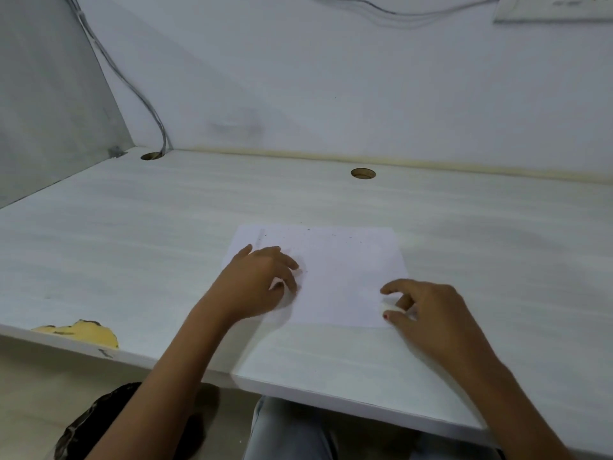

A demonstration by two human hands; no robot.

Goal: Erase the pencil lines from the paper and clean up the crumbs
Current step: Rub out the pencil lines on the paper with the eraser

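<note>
Paper: white sheet lies flat on the desk, mid-view, nearer the front edge than the back wall.
L hand: left hand rests palm-down on the sheet's left part, fingers loose & spread, gripping nothing.
R hand: right hand sits at the sheet's lower-right corner, thumb & fingers pinching a small white eraser; can't tell if the eraser touches the paper.
Lines: faint grey pencil marks show at the sheet's far-left corner.
Crumbs: dark crumbs are scattered along the sheet's far edge, a few more just beside the L fingertips.
Desk: white, w/ a cable hole mid-back and a corner hole back-left; chipped yellow patch on the front-left edge.
Wall: cables run down the left corner into the corner hole; socket strip top right.
Below desk: legs in light jeans.
</note>
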